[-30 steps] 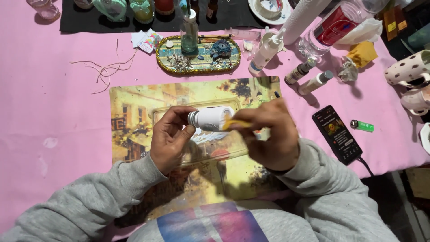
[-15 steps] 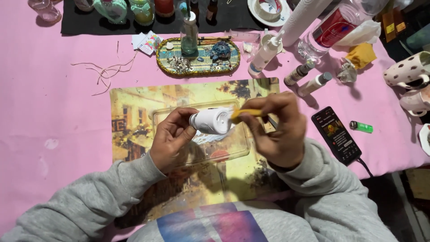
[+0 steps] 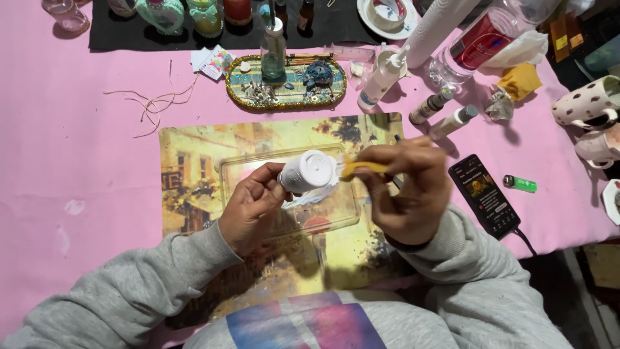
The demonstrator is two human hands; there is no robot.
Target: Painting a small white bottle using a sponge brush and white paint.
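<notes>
- Left hand grips a small white-painted round bottle, fingers wrapped around its lower body, thumb on the near side, so the hand is clamped on it.
- Held this way, the white bottle lies nearly on its side above the clear plastic tray; its long axis runs roughly left to right and tips a little toward the camera, with the flat round end facing up and to the right.
- Right hand sits just to the right of the bottle, fingers pinched together on a small yellow piece, seemingly a sponge or applicator, though motion blur keeps me from telling its exact shape.
- That yellow piece points left and touches, or all but touches, the bottle's right side; the blur hides the exact contact.
- So the bottle lies directly left of the right hand, at the same height, with its painted surface turned toward the yellow tip.
- Both hands hover over a yellow printed placemat with a street scene, which lies on a pink tablecloth.
- Well apart to the right lie a black smartphone and a small green lighter.
- Farther up the table rests an oval decorated tray with small trinkets, out of reach of either hand's present pose.
</notes>
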